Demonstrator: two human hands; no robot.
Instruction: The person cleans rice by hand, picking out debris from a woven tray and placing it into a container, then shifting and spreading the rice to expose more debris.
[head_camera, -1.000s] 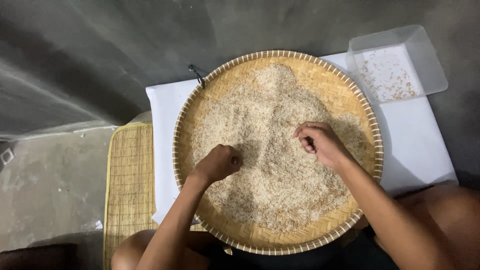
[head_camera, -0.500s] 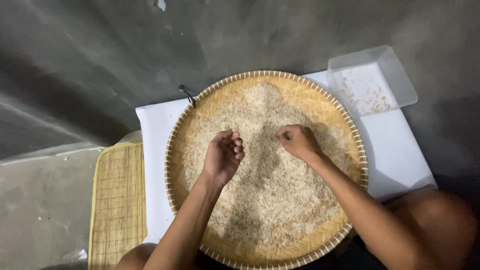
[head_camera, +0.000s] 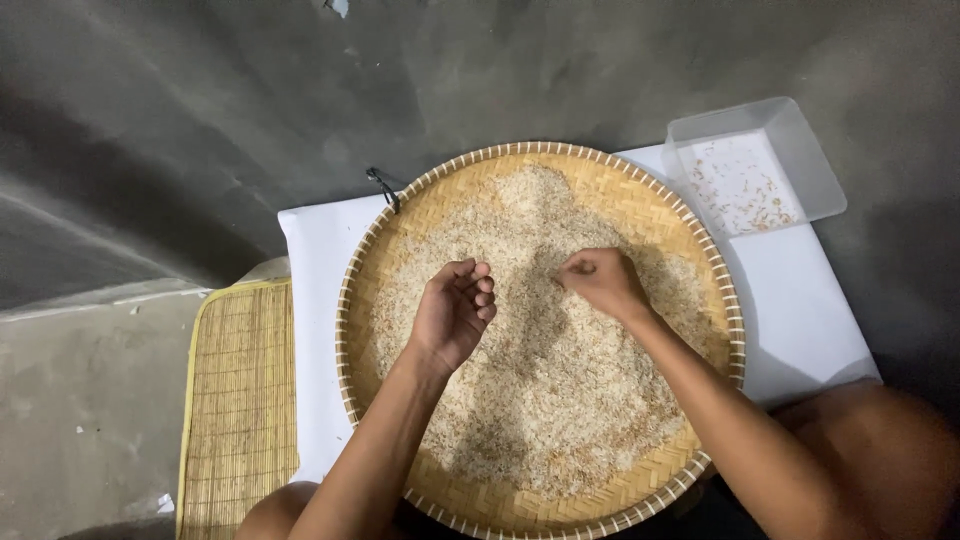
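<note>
Left hand (head_camera: 455, 312) over the rice (head_camera: 540, 370), palm turned up and inward, fingers curled loosely toward the palm, not fully closed; whether any grains lay in the cupped palm, impossible to tell. Right hand (head_camera: 600, 282) just beside it, knuckles up, fingertips drawn together and pressed down into the grain near the middle of the tray, pinching at something too small to make out. Both hands close to each other but not touching, both forearms stretched in from the lower edge across the near rim.

Beneath the hands, a round woven bamboo tray (head_camera: 400, 225) with a bound, pale-stitched rim, holding a wide, shallow spread of unhusked or mixed rice, thickest from the centre toward the near side, thinner toward the far edge, with bare weave showing along the rim. Tray resting on a white cloth or board (head_camera: 800, 320). At the far right corner of that white surface, a clear rectangular plastic container (head_camera: 755, 160), touching or just beside the tray's rim, with a thin scatter of brownish grains or husks on its bottom. A small dark clip or tie (head_camera: 383, 188) at the tray's far left edge. To the left, a woven straw mat (head_camera: 240, 400) with a yellow border, lying on the grey concrete floor (head_camera: 200, 120).
</note>
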